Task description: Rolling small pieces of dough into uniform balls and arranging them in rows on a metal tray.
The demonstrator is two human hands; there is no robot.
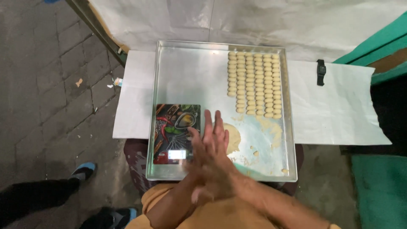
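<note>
- The left hand [199, 178] and the right hand [214, 140] are pressed flat together, palm against palm, fingers stretched out straight; whether anything lies between the palms cannot be told, as the hands are blurred
- The joined hands hover over the near edge of the metal tray [190, 76], about midway along it, with the right hand's fingertips pointing toward the tray's far edge
- A flattened piece of pale dough [233, 138] lies on the tray just beside the right hand, partly hidden by its fingers, toward the near right part of the tray
- Rows of small shaped dough pieces [255, 84] fill the far right corner of the tray, set close together in neat columns that run along the right edge
- Crumbs and smears of dough [271, 129] lie between the rows and the near right corner
- A flat kitchen scale [176, 133] with a picture of spices on top sits in the near left corner of the tray, just beside the hands
- The tray rests on a white sheet [339, 110]; a dark wristwatch [321, 72] lies on that sheet, well apart from the tray, near the sheet's far right corner
</note>
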